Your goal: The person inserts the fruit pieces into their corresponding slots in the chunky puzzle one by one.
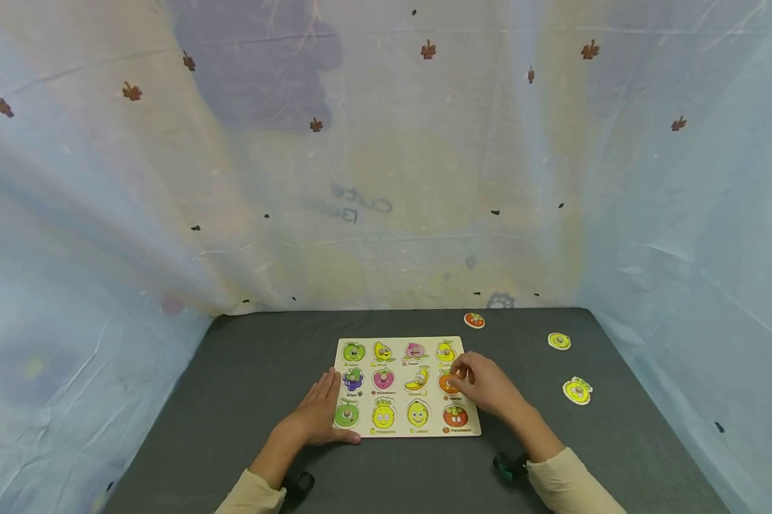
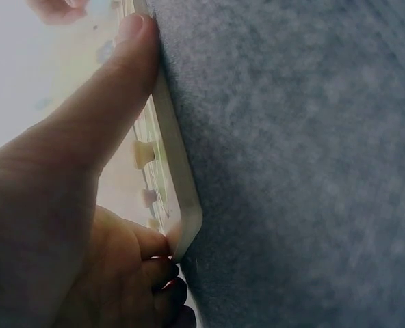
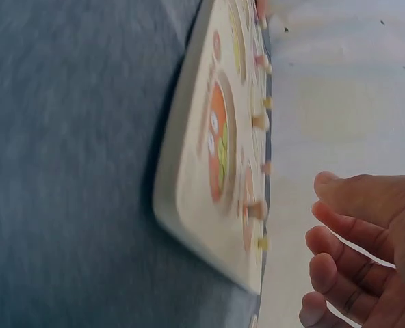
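A cream wooden fruit puzzle board point(image 1: 399, 435) lies flat on the table, its fruit pictures in rows. My left hand point(image 1: 322, 410) rests at its left edge, fingers extended along the side and thumb along the near edge; the left wrist view shows this thumb point(image 2: 117, 85) on the rim. My right hand point(image 1: 485, 382) hovers over the orange piece point(image 1: 449, 383) at the right side. In the right wrist view its fingers point(image 3: 323, 272) are loosely bent and hold nothing, apart from the knobs. The persimmon picture point(image 3: 218, 143) appears as a knobless recess near the corner.
Three loose pieces lie right of the board: a red-orange one point(image 1: 474, 320) at the back, a round yellow-green one point(image 1: 559, 341), and a yellow one with a leaf point(image 1: 577, 391). The dark grey table point(image 1: 245, 371) is surrounded by a pale patterned curtain point(image 1: 386, 164).
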